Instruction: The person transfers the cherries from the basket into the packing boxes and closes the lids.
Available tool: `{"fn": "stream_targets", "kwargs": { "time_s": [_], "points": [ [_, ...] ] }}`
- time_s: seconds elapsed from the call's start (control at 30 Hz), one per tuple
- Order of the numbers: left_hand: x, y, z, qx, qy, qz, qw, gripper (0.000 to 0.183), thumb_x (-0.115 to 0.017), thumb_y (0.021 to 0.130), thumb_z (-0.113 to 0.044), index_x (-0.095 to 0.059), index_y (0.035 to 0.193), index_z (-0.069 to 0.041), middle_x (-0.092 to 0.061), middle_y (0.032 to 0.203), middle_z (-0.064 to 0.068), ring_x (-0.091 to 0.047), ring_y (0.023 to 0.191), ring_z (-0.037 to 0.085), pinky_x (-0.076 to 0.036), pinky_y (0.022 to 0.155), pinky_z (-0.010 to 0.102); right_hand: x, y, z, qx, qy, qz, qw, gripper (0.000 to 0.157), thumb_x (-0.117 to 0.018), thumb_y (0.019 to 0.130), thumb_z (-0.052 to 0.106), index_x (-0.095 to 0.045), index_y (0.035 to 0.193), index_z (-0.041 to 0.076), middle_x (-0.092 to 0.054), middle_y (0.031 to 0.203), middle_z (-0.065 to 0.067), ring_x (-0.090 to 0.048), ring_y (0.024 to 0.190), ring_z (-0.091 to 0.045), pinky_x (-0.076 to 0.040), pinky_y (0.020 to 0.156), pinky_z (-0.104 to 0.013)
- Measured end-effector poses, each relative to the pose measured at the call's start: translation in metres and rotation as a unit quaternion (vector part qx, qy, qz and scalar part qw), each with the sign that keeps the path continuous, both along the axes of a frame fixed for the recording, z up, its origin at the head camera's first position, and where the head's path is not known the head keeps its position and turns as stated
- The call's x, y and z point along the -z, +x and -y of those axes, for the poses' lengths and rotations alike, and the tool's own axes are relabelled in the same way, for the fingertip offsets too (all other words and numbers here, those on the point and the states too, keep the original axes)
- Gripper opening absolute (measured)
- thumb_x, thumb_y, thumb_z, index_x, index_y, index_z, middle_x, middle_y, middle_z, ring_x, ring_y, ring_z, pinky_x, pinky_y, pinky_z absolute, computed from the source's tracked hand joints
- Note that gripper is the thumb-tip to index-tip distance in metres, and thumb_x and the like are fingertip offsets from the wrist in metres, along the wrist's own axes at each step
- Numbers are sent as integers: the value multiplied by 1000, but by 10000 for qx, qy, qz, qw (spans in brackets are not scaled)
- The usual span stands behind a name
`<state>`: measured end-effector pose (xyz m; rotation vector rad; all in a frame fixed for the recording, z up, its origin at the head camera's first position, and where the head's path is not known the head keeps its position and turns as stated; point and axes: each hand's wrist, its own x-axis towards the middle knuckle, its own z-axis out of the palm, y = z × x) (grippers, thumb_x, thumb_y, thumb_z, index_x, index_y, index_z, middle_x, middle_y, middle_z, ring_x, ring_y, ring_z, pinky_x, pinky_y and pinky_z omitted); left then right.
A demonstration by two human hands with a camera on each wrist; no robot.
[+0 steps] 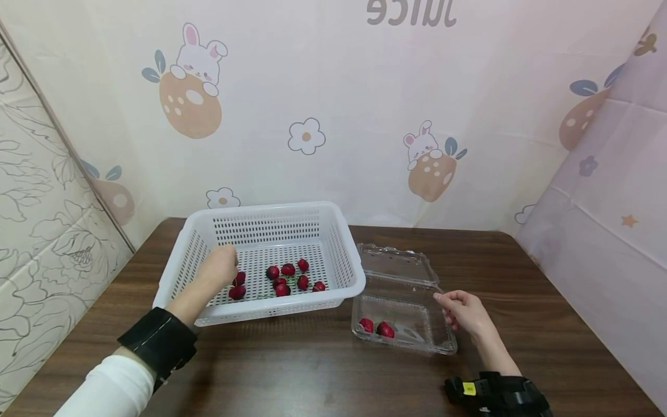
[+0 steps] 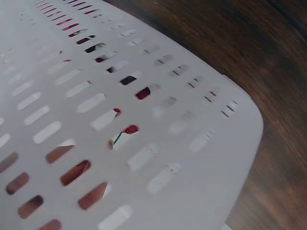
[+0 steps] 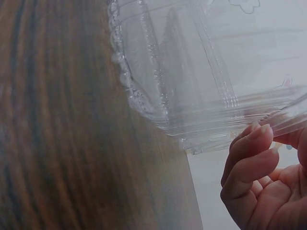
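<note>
A white perforated basket (image 1: 344, 255) holds several red cherries (image 1: 281, 289), some with green stems. My left hand (image 1: 219, 267) is inside it at the left, fingers curled down, seemingly pinching a cherry (image 1: 239, 278) by its stem; the fingertips are hidden from above. Through the basket's slots in the left wrist view, a cherry (image 2: 130, 129) shows with its green stem running to a fingertip. To the right lies a clear plastic clamshell box (image 1: 411, 301) with its lid folded back and two cherries (image 1: 384, 329) inside. My right hand (image 1: 464, 313) pinches the box's right rim between thumb and fingers.
Both containers stand on a dark wooden table (image 1: 292, 370), the basket close to the box's left side. Behind hangs a pale curtain (image 1: 354, 174) printed with rabbits and fruit. A patterned panel (image 1: 47, 231) borders the left side.
</note>
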<state>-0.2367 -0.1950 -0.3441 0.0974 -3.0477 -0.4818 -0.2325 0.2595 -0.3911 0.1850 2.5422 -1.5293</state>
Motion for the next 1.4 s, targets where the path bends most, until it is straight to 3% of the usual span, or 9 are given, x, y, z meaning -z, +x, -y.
{"fn": "stream_targets", "kwargs": {
  "time_s": [0.23,0.43,0.57,1.0,1.4],
  "points": [
    [-9,4,-1,-3,249,-392,9989,10,-55,75,7,-62,82,10,-60,79,21,-59,70,28,-48,57,33,1,0,0,0,-12,-13,10000,39,-54,87,34,-47,97,-3,-48,62,1,-45,52,-11,-41,48,-26],
    [-18,10,-2,-72,832,-634,9945,16,-54,80,3,-62,91,11,-61,83,22,-58,69,26,-47,54,31,0,1,0,-5,-29,-38,10000,39,-54,87,33,-48,97,-3,-48,61,1,-45,52,-11,-42,48,-26],
    [-21,14,-4,-50,1227,-956,9878,17,-52,81,4,-62,93,12,-62,81,22,-60,60,21,-45,49,27,0,1,0,-9,-33,-40,10000,38,-54,88,33,-47,98,-3,-48,61,1,-45,52,-11,-42,48,-26],
    [-22,26,-15,165,1821,-1904,9645,17,-58,82,0,-64,95,9,-64,72,16,-61,56,19,-43,44,23,0,1,0,-34,-7,-78,10000,39,-54,88,33,-47,98,-4,-48,62,1,-45,52,-11,-42,49,-26],
    [-23,39,-34,359,2296,-2375,9432,15,-62,81,-3,-66,93,5,-64,69,11,-59,54,14,-46,50,24,0,1,1,-4,-18,-39,10000,40,-54,87,33,-47,98,-4,-48,62,1,-45,52,-11,-42,48,-27]
  ]
}}
